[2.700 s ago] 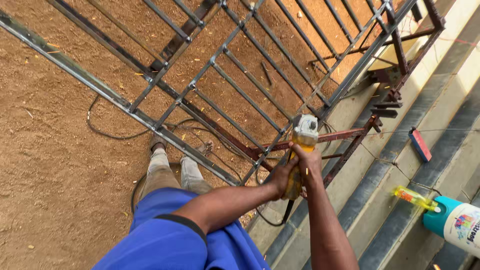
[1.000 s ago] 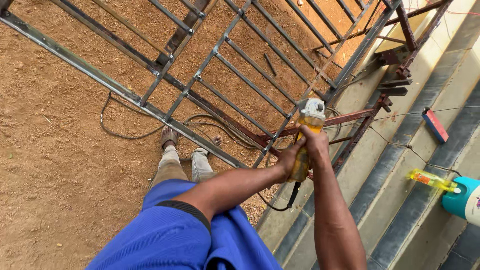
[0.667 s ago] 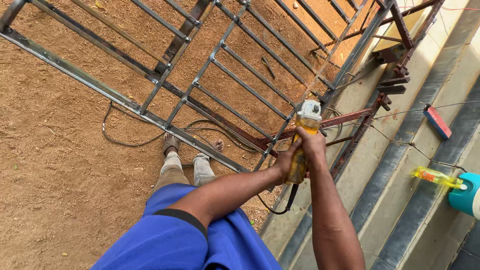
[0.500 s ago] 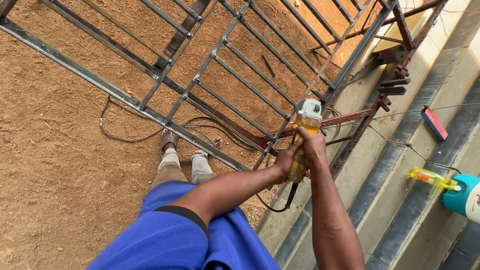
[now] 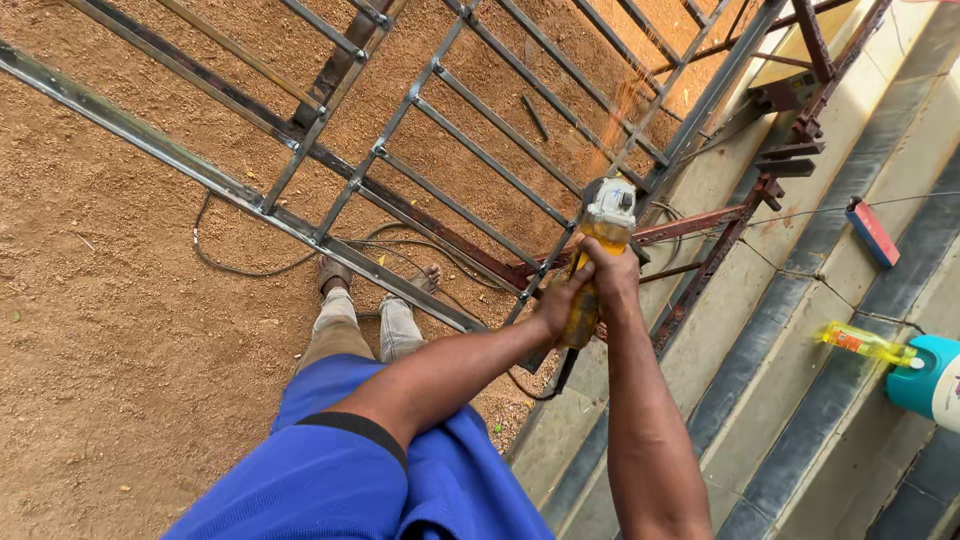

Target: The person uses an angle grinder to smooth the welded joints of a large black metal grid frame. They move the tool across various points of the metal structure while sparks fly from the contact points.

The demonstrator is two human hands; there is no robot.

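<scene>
Hidden: disc of the angle grinder (image 5: 598,250) not visible behind its grey head; contact point on the gate bar covered by the tool.
Cut off: metal gate frame (image 5: 440,180) running out of view at top and left; teal container (image 5: 925,375) cropped at the right edge; forearms leaving the picture at the bottom.
Hard to make out: small dark rod (image 5: 535,117) lying on the soil between the bars, kind unclear; faint orange sparks (image 5: 620,110) spraying up and away from the grinder head.
Grinder place: held over the gate frame near its lower right corner, just above the reddish cross rail (image 5: 690,222), head pointing away from the body.
Left hand (image 5: 556,305): wrapped around the yellow body of the grinder from the left, fingers curled shut on it, grip pressed tight.
Right hand (image 5: 610,275): clasped over the top of the yellow body, higher than the left hand, grip likewise closed on the tool.
Arms: left forearm coming in diagonally from the blue sleeve (image 5: 330,470); right forearm rising almost straight from the bottom edge; both meeting at the tool.
Cable: black cord (image 5: 545,385) hanging from the grinder's rear end, looping below the hands.
Legs: grey trousers and sandalled feet (image 5: 375,290) on the brown soil beneath the frame.
Right side: concrete steps (image 5: 800,340) with a red and blue block (image 5: 872,230) and a yellow bottle (image 5: 865,343) lying near the teal container.
</scene>
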